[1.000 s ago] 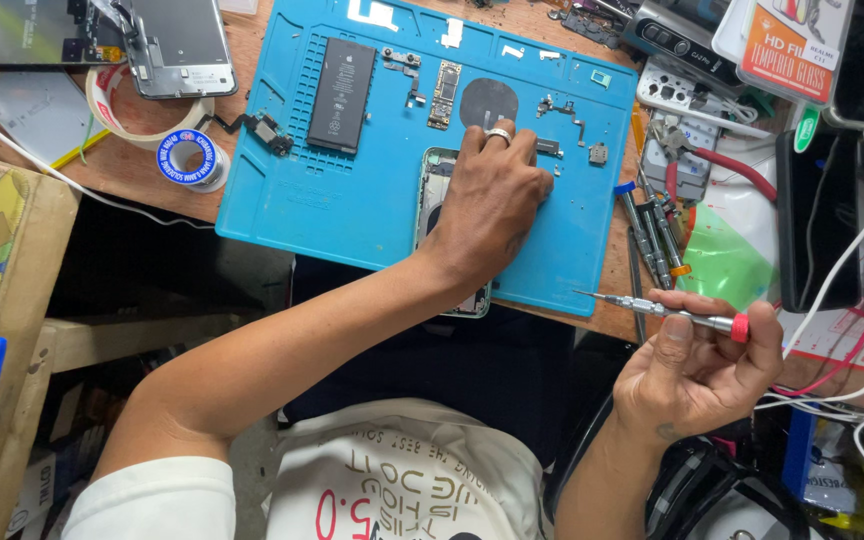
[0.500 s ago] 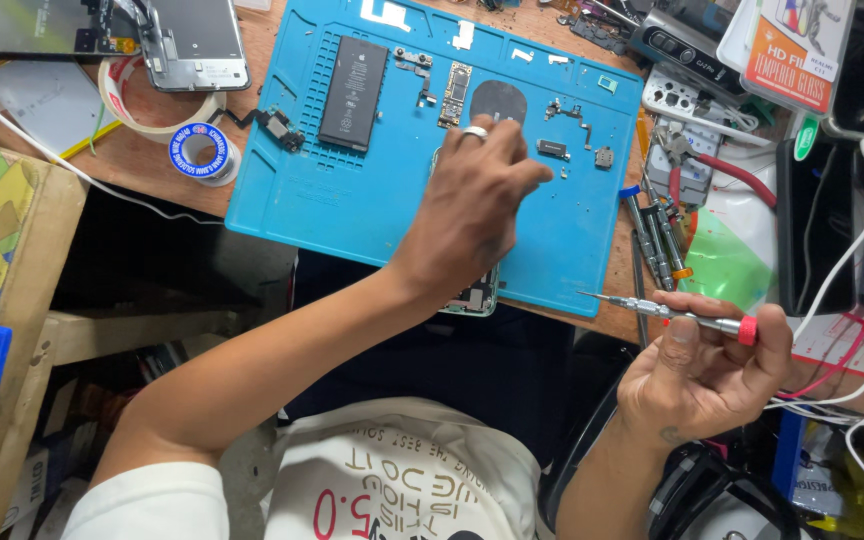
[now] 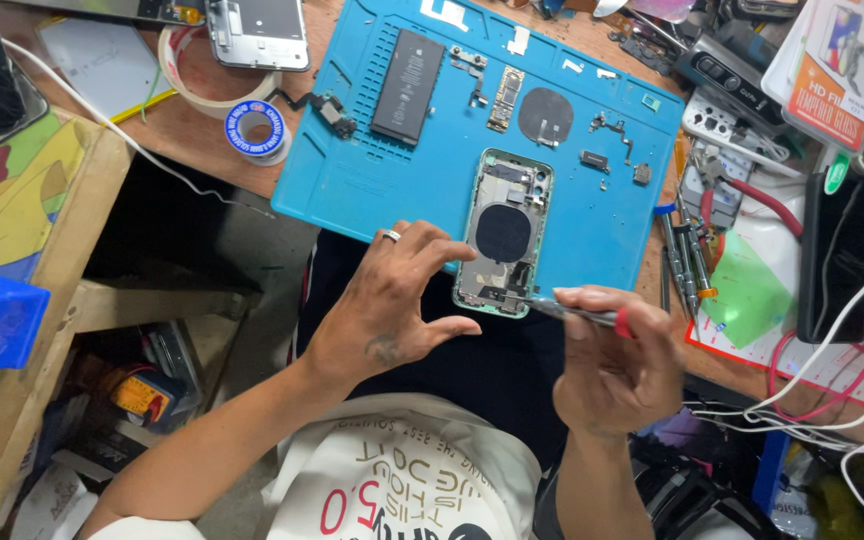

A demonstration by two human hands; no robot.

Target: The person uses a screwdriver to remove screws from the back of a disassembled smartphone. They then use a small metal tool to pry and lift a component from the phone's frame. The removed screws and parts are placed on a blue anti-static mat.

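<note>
The phone shell (image 3: 503,232), opened and face up, lies on the near edge of a blue mat (image 3: 382,180), its lower end overhanging toward the person's lap. The right hand (image 3: 614,365) pinches a slim screwdriver (image 3: 574,313) with a red collar between thumb and fingers, its tip at the shell's lower right corner. The left hand (image 3: 389,305) is spread, fingers curled and parted, fingertips just beside the shell's left edge; whether they touch it I cannot tell. To do this well, I would judge, the left hand should press the shell flat so it cannot pivot on the mat's edge, and the driver should stand straight over the screw with light downward pressure, since such small heads strip easily. The shell looks like thin metal with a pale green rim, crowded with small dull-grey parts around a matte black disc. The mat is soft-looking, rubbery, moulded with ribbed slots and shallow trays. On it lie a flat black battery (image 3: 407,85), a narrow circuit board (image 3: 503,99), a second dark disc (image 3: 545,115) and scattered tiny brackets. A solder spool (image 3: 255,127) sits on the wooden worktop (image 3: 182,135).
</note>
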